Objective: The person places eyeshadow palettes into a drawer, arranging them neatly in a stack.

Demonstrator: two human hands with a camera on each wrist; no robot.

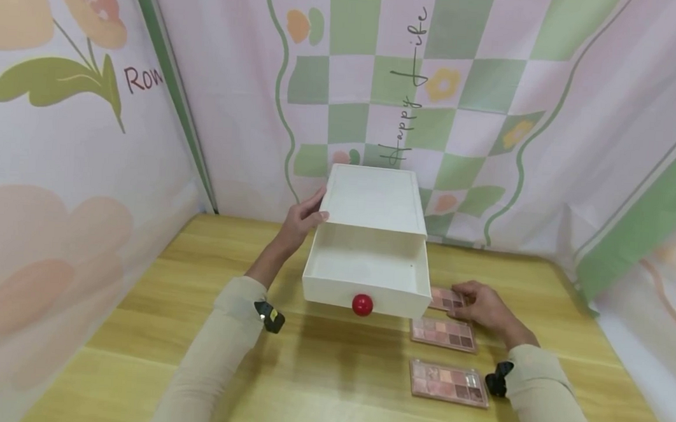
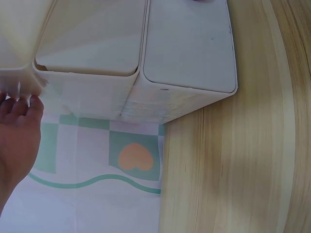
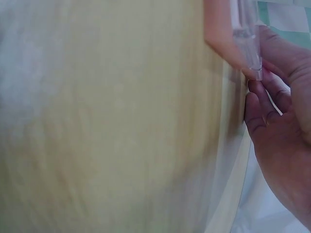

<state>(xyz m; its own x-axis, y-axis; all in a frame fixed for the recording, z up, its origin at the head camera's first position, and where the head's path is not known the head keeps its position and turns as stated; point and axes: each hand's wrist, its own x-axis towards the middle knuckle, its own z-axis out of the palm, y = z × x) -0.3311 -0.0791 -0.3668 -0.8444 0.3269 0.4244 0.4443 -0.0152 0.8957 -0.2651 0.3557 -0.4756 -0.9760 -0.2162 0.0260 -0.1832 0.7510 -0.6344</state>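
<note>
A white drawer unit [image 1: 373, 197] stands at the back of the table, its top drawer [image 1: 364, 263] pulled out and bare inside, with a red round knob [image 1: 362, 305] on the front. My left hand [image 1: 303, 220] rests against the upper left side of the unit, thumb at the front edge. In the left wrist view, the fingers of that hand [image 2: 19, 131] touch the white casing. To the right of the unit, my right hand [image 1: 484, 308] pinches the farthest eyeshadow palette [image 1: 447, 299] by its right end. The right wrist view shows this palette [image 3: 228, 34] between thumb and fingers.
Two more eyeshadow palettes lie nearer on the right, a middle palette [image 1: 443, 334] and a front palette [image 1: 448, 382]. Lower white drawers [image 2: 192, 46] are stacked under the top one. A checkered curtain [image 1: 402, 80] hangs right behind the wooden table [image 1: 328, 389].
</note>
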